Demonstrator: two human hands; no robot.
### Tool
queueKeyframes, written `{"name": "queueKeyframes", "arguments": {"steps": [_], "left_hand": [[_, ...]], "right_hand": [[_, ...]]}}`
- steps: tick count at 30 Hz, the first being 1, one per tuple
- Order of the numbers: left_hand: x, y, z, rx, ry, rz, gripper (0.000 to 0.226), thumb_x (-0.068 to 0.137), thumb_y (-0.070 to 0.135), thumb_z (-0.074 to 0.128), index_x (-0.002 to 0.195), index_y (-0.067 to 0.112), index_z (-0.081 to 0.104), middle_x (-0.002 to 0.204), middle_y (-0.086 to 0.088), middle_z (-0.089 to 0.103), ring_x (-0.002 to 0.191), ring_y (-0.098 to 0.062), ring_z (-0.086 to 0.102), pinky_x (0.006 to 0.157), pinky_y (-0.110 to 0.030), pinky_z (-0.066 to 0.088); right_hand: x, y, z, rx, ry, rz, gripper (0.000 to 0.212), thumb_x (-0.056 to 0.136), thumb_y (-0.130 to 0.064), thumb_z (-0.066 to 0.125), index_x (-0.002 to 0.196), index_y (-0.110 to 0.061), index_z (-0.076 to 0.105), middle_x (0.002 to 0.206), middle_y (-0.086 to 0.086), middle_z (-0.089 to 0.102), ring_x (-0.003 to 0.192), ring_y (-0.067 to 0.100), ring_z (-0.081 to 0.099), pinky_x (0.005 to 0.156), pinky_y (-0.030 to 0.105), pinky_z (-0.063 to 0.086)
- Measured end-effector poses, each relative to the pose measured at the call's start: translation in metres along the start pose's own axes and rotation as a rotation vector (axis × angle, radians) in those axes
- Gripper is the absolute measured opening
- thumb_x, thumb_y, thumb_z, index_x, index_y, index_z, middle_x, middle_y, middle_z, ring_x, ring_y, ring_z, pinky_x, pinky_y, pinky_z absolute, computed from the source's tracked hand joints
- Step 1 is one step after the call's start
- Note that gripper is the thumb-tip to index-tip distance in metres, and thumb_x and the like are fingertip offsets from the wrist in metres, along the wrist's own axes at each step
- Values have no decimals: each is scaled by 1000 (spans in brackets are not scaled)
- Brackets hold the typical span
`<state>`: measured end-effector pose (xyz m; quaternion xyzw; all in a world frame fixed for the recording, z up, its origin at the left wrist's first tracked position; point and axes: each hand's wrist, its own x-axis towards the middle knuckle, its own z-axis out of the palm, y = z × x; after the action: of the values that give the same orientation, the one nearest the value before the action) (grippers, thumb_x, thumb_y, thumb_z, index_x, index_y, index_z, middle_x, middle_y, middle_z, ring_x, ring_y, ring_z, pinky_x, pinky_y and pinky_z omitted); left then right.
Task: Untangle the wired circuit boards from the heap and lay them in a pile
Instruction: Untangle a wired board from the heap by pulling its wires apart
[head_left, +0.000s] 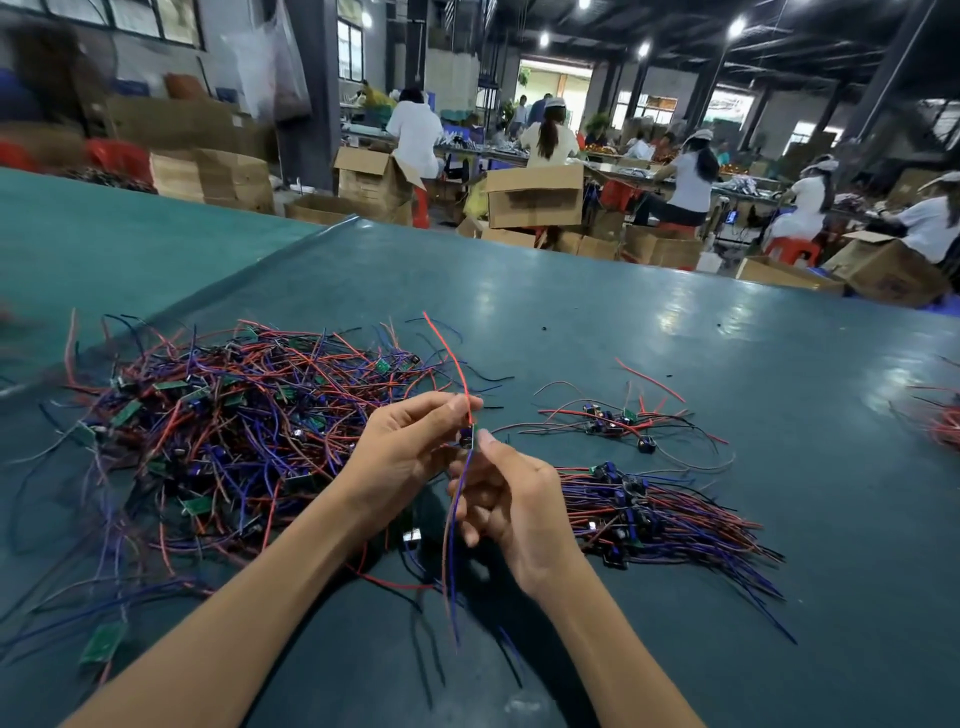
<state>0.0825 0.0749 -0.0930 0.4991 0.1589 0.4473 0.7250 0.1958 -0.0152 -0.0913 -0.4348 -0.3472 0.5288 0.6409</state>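
You hold one wired circuit board (466, 438) up off the table (675, 338), between the heap and the pile, so its leads hang free and you can see what is caught. Your left hand (410, 441) pinches it at the top, finger and thumb closed where the red lead (451, 358) leaves it and arcs upward. Your right hand (514, 504) comes in from below, thumb tip pressed to the board's side and the other fingers curled in beneath. I cannot tell whether those fingers clamp the blue leads (453, 551) or only lie behind them. The blue leads drop straight past your right palm with no other wire visibly snagged on them, which suggests this board is already out of the tangle. The heap (234, 431) lies to your left, wires crossed every way with green boards showing among them, near enough for the left hand to reach. The pile (660, 514) lies to your right, its boards gathered at one end and its wires all running the same way. That is likely why you straighten each set before laying it down. A smaller loose cluster (613, 421) lies beyond the pile, apart from it. One stray board (413, 535) lies on the table between your forearms, just beside the heap's edge.
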Motion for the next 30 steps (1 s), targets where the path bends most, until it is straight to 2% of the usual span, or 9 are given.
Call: {"name": "queueKeyframes", "arguments": {"steps": [2,5,9,12,16,19,23,26,30], "left_hand": [[-2,0,1,-10,5,2,16,87,21,71,92,7,77,75,-5,63,62,-13,58,57,-24,51],[-6,-1,2,12,35,-2,16,88,18,68,92,4,73,66,-3,59,50,-11,54,45,-23,47],[-12,1,2,45,-6,-49,26,87,19,69,102,-2,73,63,-9,56,40,-14,48,39,-22,43],[-13,2,-1,130,-42,-102,24,86,22,71,96,0,75,58,-11,53,36,-19,44,39,-22,40],[-12,2,-2,109,-51,-107,25,91,23,66,92,-1,73,57,-12,54,38,-21,46,39,-24,40],[-11,3,-5,73,-70,-121,24,93,20,65,91,-3,72,62,-16,57,38,-21,45,41,-25,41],[-14,2,-3,101,-78,-144,25,92,18,66,90,-6,72,66,-12,64,44,-18,56,43,-23,45],[-13,1,-2,106,-73,-156,27,93,17,65,91,-8,72,69,-16,63,43,-20,48,41,-24,39],[-12,4,-6,125,-67,-202,24,90,21,68,90,-2,75,69,-16,64,41,-18,45,38,-23,34]], "right_hand": [[-1,3,2,-90,2,-11,30,87,-39,73,69,-16,67,63,10,59,44,20,56,34,24,39],[-3,7,5,-141,-11,-37,26,81,-39,77,70,-18,68,65,11,60,44,21,56,32,24,40],[-6,7,9,-171,-31,-39,32,90,-37,61,74,-12,74,66,13,63,41,23,55,32,22,39],[-9,7,11,-228,-32,-26,35,95,-28,56,68,-15,75,64,12,64,40,23,54,32,22,38],[-9,9,12,-226,41,-51,36,100,-27,61,67,-16,68,63,14,63,38,23,53,32,24,41],[-9,8,12,-210,20,-27,32,100,-29,61,73,-12,69,67,15,64,41,24,55,33,25,43],[-8,5,9,-204,14,-2,30,83,-32,61,71,-6,70,62,22,62,40,26,53,34,26,43],[-6,7,7,-187,19,-13,34,85,-35,62,75,-4,71,66,24,64,41,27,54,35,26,44],[-5,9,9,-159,-15,-46,35,89,-33,61,76,-5,75,72,22,68,47,29,59,39,29,48]]}}
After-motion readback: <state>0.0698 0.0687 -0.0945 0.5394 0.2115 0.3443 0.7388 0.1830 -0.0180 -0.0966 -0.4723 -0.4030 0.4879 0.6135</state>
